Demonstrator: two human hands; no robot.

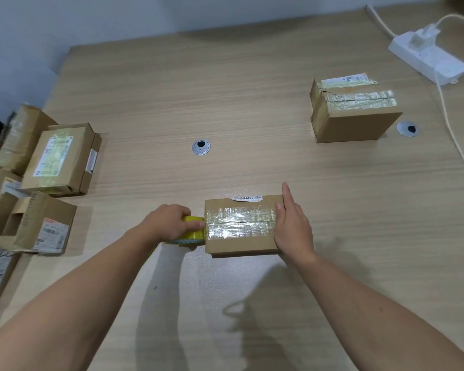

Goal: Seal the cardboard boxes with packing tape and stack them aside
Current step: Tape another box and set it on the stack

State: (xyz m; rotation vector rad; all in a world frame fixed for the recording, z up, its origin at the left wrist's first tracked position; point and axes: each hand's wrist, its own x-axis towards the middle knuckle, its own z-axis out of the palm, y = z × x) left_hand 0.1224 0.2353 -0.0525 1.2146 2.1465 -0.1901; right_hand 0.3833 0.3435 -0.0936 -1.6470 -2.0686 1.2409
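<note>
A flat cardboard box [236,243] lies on the table in front of me, with clear tape running along its top seam. My left hand [169,223] grips a yellowish roll of packing tape [190,235] held against the box's left edge. My right hand [292,223] lies flat with straight fingers on the right end of the box top, pressing it down. Another taped box [356,124] stands apart at the far right.
Several cardboard boxes crowd the table's left edge, one closed with a label [62,159] and one with open flaps [35,223]. A white power strip [429,57] and its cable lie at the far right. Two round cable grommets [201,147] sit in the wooden table [225,89].
</note>
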